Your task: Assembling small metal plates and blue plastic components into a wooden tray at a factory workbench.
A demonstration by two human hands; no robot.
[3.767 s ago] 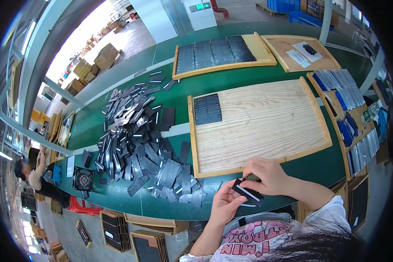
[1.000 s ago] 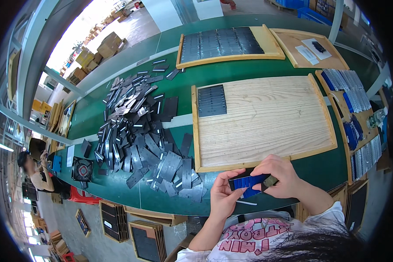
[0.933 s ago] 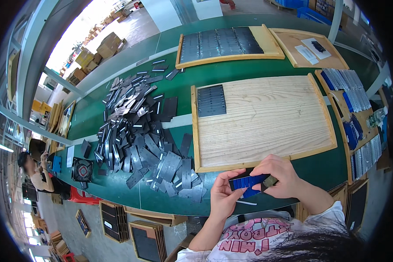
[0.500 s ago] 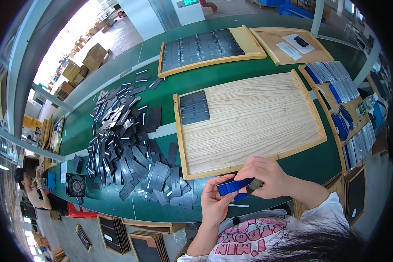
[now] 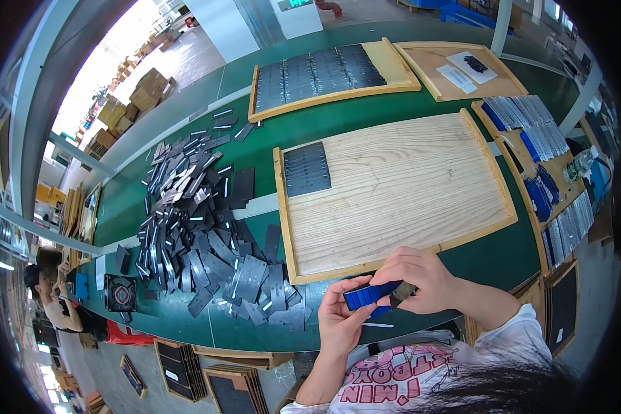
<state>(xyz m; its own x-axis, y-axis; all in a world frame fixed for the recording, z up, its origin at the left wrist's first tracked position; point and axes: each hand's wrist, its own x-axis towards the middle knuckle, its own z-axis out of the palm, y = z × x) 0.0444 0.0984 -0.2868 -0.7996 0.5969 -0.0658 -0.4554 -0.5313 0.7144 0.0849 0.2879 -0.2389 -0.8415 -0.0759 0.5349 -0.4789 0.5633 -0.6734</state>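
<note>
Hands, left hand [image 5: 338, 319] and right hand [image 5: 415, 279], both pinch the blue strip [image 5: 371, 294] between them, its long axis left-right, tilted up rightward, still held as earlier, just below the wooden tray [image 5: 393, 190].

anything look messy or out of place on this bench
The dark flat plates lie in a loose, crisscrossed heap on the green table, a few strays scattered beyond it, unlike the neat rows on the wooden trays. Nothing looks spilled or broken.
</note>
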